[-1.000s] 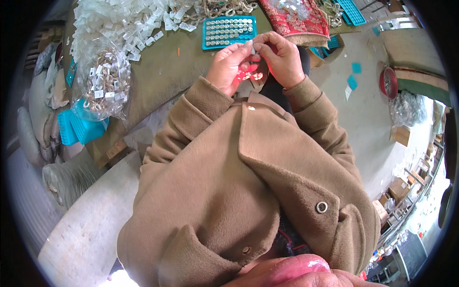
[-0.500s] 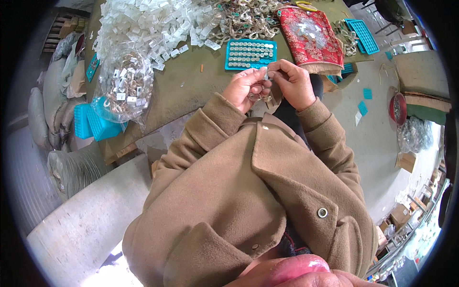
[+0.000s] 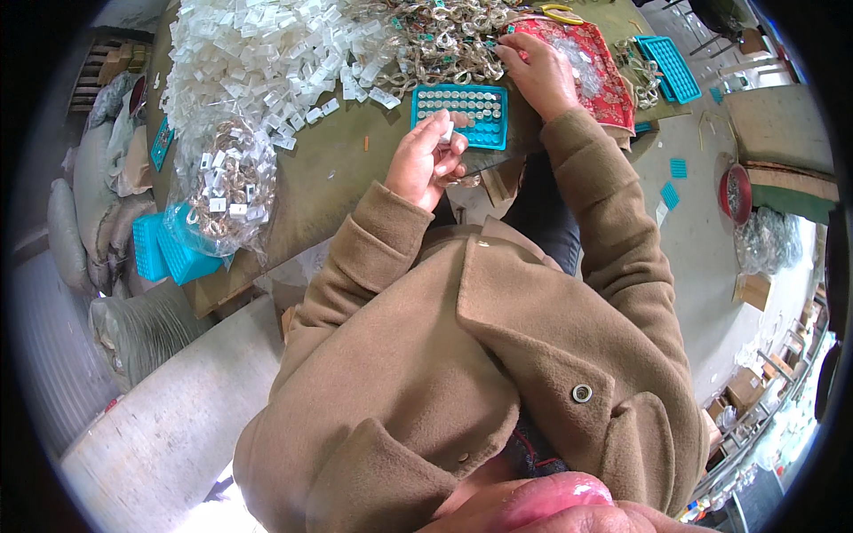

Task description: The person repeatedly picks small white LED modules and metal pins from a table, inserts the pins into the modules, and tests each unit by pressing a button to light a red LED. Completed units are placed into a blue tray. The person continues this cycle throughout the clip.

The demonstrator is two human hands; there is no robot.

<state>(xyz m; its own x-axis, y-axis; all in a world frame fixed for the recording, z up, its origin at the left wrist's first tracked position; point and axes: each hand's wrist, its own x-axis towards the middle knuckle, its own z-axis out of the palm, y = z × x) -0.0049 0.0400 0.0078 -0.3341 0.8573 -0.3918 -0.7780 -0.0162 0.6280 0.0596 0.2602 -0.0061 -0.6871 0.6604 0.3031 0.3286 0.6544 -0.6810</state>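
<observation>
Pinching white piece point(image 3: 447, 134), left hand point(image 3: 425, 165); probably light, stiff (hold by edges). Right hand point(image 3: 542, 75) near looped bands point(image 3: 453, 55), can't tell finger gap.

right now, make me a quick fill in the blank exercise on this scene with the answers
The left hand holds a small ____ piece.
Near the right hand lies a patterned cloth, mainly ____.
The clear plastic bag is to the ____ of the tray holding round pieces.

Missing words: white; red; left
</observation>
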